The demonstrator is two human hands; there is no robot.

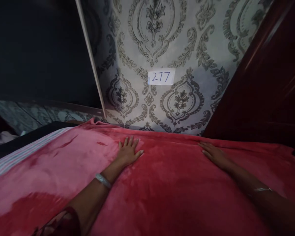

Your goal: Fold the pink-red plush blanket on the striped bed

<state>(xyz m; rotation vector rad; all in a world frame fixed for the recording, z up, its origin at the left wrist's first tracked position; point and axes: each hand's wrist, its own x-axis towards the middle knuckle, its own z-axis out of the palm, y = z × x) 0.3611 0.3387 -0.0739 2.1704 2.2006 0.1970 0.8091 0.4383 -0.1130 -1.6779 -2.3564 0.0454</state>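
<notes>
The left hand (pixel 128 152) is laid palm-down on the red blanket (pixel 167 183), its fingers (pixel 130 141) spread apart and stretched flat, nothing gripped. The right hand (pixel 213 154) is pressed flat on the blanket too, its fingers (pixel 203 145) straight and nearly together. The blanket is spread over the bed, below the label (pixel 161 77) marked 277 on the patterned wall (pixel 186 46). Both hands are placed near the blanket's far edge, under the label.

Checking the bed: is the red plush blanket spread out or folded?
Spread out. The red plush blanket lies flat across the bed, with the left hand and right hand pressed palm-down on it.
</notes>
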